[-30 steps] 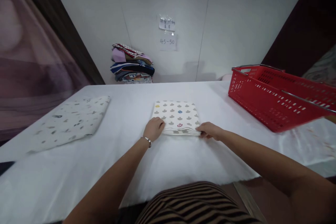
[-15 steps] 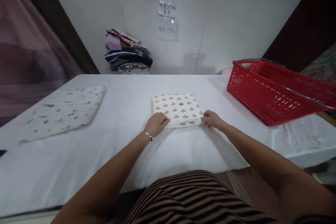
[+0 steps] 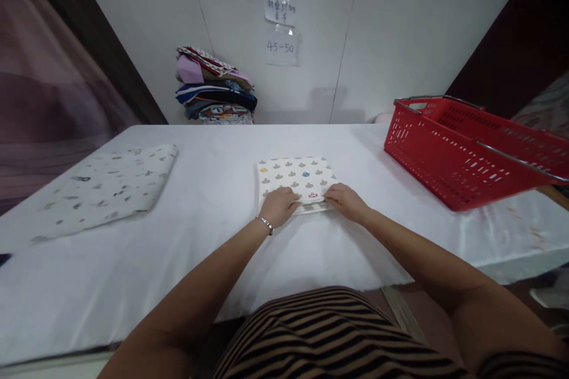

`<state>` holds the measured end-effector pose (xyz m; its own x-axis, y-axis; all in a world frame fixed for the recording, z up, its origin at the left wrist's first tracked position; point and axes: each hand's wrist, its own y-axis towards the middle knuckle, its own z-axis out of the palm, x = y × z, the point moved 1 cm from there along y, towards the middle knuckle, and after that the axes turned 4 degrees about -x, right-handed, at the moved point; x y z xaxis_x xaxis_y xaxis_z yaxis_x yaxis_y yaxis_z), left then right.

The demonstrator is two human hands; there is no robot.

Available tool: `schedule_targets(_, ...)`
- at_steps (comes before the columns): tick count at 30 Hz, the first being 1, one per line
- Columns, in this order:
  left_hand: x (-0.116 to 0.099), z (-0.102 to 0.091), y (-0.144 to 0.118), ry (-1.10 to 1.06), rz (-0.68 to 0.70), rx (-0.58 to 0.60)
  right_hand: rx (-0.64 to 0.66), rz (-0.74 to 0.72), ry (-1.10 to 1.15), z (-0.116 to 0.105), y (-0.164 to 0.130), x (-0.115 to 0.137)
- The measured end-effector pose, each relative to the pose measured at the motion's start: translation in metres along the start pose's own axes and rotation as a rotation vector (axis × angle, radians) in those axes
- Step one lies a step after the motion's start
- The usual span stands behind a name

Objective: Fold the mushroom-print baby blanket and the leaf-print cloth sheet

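On the wide white-covered table (image 3: 186, 249), a red plastic basket (image 3: 466, 154) stands at the right, and a folded white cloth with grey printed shapes (image 3: 296, 174) lies mid-table. The left hand (image 3: 280, 206) and right hand (image 3: 344, 201) rest flat on its near edge, fingers seemingly uncurled, pressing the fold; squaring the layers seems due next.

Soft even indoor light, faint shadows, sharp centre, wide-angle bending at edges
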<state>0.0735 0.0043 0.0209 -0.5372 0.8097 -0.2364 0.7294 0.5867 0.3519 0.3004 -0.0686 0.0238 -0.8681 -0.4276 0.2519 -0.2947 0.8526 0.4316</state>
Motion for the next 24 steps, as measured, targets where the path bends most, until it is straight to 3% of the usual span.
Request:
schedule_targets(4, -0.004, -0.002, -0.006, 0.079, 0.085, -0.026, -0.06, -0.082, -0.077, 0.003, -0.01, 0.003)
schedule_targets(9, -0.007, 0.002, -0.017, 0.149, 0.144, 0.044, 0.084, -0.059, -0.123, 0.009, -0.019, 0.004)
schedule_targets(13, -0.008, 0.0, -0.017, 0.065, 0.117, 0.026, 0.161, 0.035, -0.085, 0.007, -0.018, 0.007)
schedule_targets(18, -0.007, -0.009, 0.001, -0.035, -0.05, -0.013, 0.142, 0.101, -0.037, 0.011, -0.019, 0.01)
schedule_targets(20, -0.005, -0.006, 0.005, 0.004, -0.061, -0.018, 0.127, 0.081, -0.051, 0.012, -0.022, 0.011)
schedule_targets(24, 0.0, 0.012, -0.001, 0.093, -0.045, 0.08, 0.119, 0.063, -0.035, 0.004, -0.023, 0.018)
